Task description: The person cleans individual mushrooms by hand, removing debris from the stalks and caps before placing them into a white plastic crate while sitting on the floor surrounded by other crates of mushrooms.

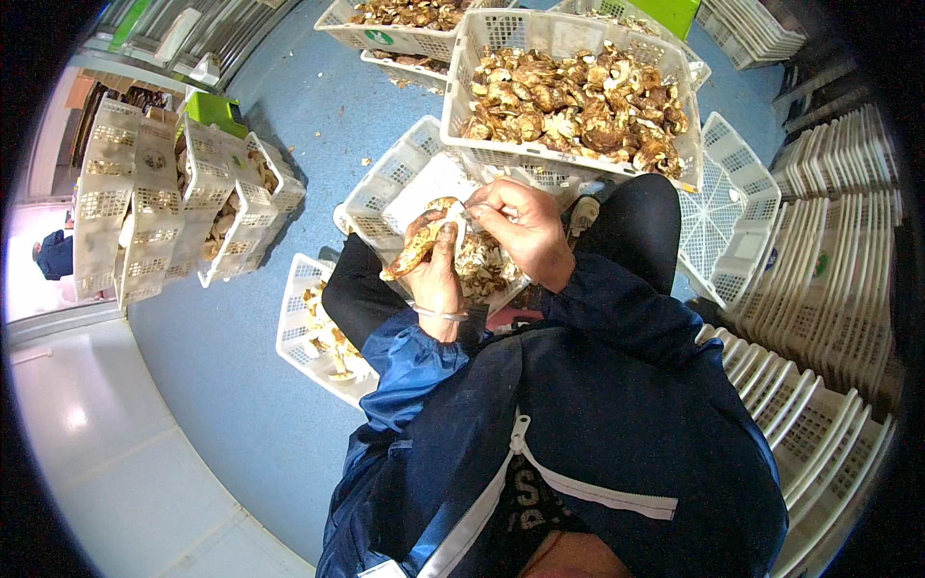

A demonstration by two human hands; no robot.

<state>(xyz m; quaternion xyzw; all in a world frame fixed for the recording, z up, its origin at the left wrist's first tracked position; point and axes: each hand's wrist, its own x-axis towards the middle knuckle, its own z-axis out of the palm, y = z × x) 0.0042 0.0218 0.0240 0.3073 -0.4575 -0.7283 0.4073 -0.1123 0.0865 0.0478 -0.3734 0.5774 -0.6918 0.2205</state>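
My left hand (pixel 435 274) is closed around a brown and yellow mushroom (pixel 413 254), whose pale part points up towards my other hand. Close beside it, my right hand (pixel 524 227) has its thumb and forefinger pinched together at the mushroom's pale edge; whether a small tool is between them cannot be told. Beneath both hands, a white plastic crate (pixel 383 170) between my knees holds pale and brown mushroom trimmings (pixel 483 264). Just beyond, a larger white crate (pixel 571 153) full of brown mushrooms (pixel 549 94) rests partly over it.
Another white crate (pixel 289 336) with mushrooms stands left of my leg. An open crate (pixel 723 217) lies at the right, near tall stacks of nested crates (pixel 816 253). Filled crates (pixel 155 195) stand at the far left, and more (pixel 412 40) stand on the blue floor ahead.
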